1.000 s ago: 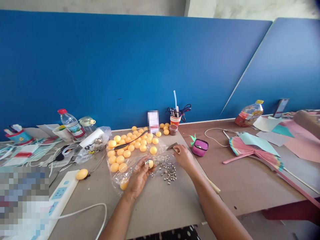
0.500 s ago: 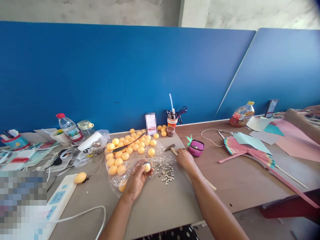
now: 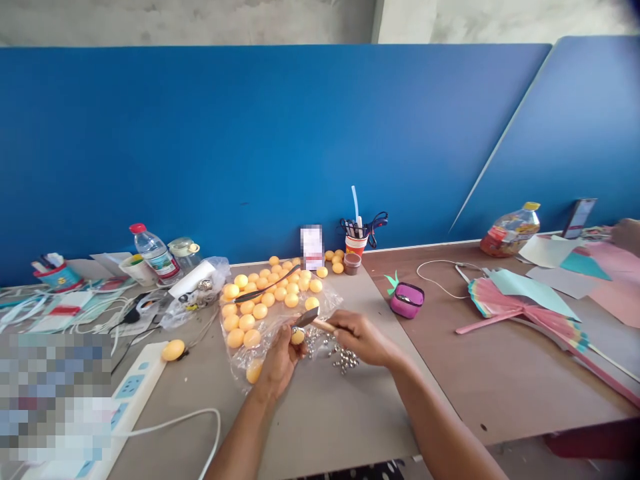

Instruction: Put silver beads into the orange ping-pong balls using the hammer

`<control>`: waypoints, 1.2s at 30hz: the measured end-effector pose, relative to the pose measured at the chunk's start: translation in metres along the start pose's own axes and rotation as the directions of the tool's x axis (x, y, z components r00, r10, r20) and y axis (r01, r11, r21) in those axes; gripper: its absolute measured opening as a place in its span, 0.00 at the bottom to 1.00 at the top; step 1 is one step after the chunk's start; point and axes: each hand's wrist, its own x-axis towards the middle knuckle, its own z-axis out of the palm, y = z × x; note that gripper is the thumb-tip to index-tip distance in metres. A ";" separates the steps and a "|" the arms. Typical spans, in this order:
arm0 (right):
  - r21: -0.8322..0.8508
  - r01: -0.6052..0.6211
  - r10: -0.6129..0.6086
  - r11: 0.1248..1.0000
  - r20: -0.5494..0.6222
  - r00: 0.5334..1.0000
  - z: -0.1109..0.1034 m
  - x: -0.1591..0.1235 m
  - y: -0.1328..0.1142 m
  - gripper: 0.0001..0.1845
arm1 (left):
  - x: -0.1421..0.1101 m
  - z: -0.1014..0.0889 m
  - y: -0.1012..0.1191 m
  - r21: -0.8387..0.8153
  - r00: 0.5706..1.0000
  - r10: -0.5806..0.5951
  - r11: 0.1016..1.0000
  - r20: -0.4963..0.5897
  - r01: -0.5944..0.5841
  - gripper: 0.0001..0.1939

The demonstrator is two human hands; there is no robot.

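Worktop (image 3: 340,427) in plain grey fills the near middle of my head view, with a white power strip (image 3: 143,367) at its left and a lone orange-yellow ball (image 3: 173,350) beside the strip's far end. Ahead of me, the left hand (image 3: 280,363) is curled around a ball (image 3: 298,337) of the same colour, and I see something shiny on its upper side. The right hand (image 3: 363,339) grips a pale handle (image 3: 325,325), fingers closed narrowly on it; the tool's dark head (image 3: 307,316) sits right at the top of the held ball, though I can't make out whether they touch. Small metal beads (image 3: 346,361) lie loose on the grey surface between and just below the two hands. Beyond the left hand I have many more orange-yellow balls (image 3: 260,311) grouped on clear plastic (image 3: 240,370), a dark strap (image 3: 260,291) lying across them. Right of these I find a purple case (image 3: 407,300), then a pink fan (image 3: 493,298) with paper sheets over it. Farther back stand a red-and-white cup (image 3: 355,247) of tools, a small blurred card (image 3: 312,247) and a yellow-capped bottle (image 3: 510,232); another person's hand (image 3: 627,235) shows at the right edge. A blue partition (image 3: 280,147) rises behind everything, below a grey wall (image 3: 200,23).
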 end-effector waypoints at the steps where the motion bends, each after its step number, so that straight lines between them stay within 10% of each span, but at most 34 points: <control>1: -0.008 0.019 -0.019 1.000 0.011 1.000 0.003 0.000 -0.003 0.11 | 0.000 0.000 0.000 0.002 1.000 0.002 1.000 0.004 -0.002 0.25; 21: -0.111 0.036 -0.034 0.993 0.016 0.999 0.017 0.000 0.000 0.13 | 0.002 -0.001 -0.003 -0.064 0.998 -0.030 0.998 -0.047 0.027 0.22; 26: -0.076 0.011 -0.024 0.997 -0.179 0.983 0.005 0.001 0.006 0.13 | 0.002 -0.002 0.000 -0.116 0.999 -0.036 0.993 0.022 0.038 0.21; 36: -0.362 -0.509 0.339 0.781 -0.438 0.833 -0.012 0.004 0.065 0.13 | -0.005 0.001 0.009 -0.097 0.998 -0.051 0.994 0.045 0.055 0.21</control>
